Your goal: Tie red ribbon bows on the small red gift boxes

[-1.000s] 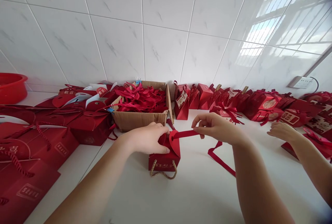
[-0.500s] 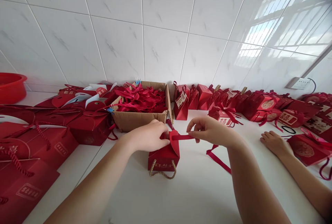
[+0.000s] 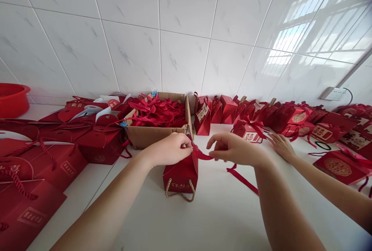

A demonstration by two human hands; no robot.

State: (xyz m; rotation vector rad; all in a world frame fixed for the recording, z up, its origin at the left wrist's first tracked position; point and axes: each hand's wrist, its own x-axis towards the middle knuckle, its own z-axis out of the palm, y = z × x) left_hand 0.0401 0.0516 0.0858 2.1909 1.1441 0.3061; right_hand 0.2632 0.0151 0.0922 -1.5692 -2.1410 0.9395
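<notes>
**Left hand [image 3: 170, 150] pinched shut on the red box [image 3: 180, 177], lower centre**

The right hand [image 3: 236, 151], loosely curled, meets the red ribbon [image 3: 203, 155]; whether it grips cannot be told. Small gold characters on the box front are partly crossed by the rope handle [image 3: 179, 196]. At frame left, a flap [image 3: 77, 105] reads 歡喜; the lower-left bag's [image 3: 43, 196] stamp is illegible. A co-worker's arm [image 3: 325, 183] is cut off at right.

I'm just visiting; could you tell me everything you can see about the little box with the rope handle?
The small red box looks like smooth card and stands upright on the white table. Its sides slope up to a narrow top. Gold-coloured lettering marks the front, where a twisted tan rope handle droops. The left hand grips its top, and a red ribbon runs from there toward the right hand. Its back is hidden.
</notes>
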